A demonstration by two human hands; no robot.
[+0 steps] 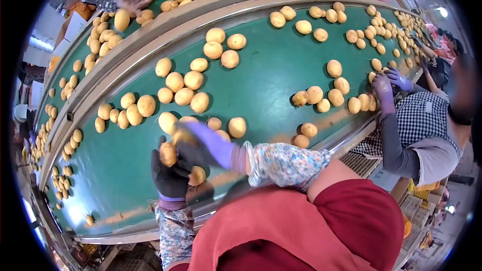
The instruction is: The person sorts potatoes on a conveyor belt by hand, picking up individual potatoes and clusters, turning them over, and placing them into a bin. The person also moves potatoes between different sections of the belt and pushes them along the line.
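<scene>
L hand (pixel 170 173) closed round a potato (pixel 167 153), approx 7 o'clock on the belt (pixel 261 70). R hand (pixel 210 143) is blurred over a second potato (pixel 183 134); can't tell its grip. Risk: a third potato (pixel 197 175) btwn the hands may get knocked off the near edge.

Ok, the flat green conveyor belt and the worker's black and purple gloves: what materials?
Flat green conveyor belt: smooth, slight sheen, likely rubber or PVC. Black glove on the left hand, gripping a tan potato: matte, probably coated knit. Purple glove on the right hand: smooth and thin, maybe nitrile; blur leaves it open.
</scene>
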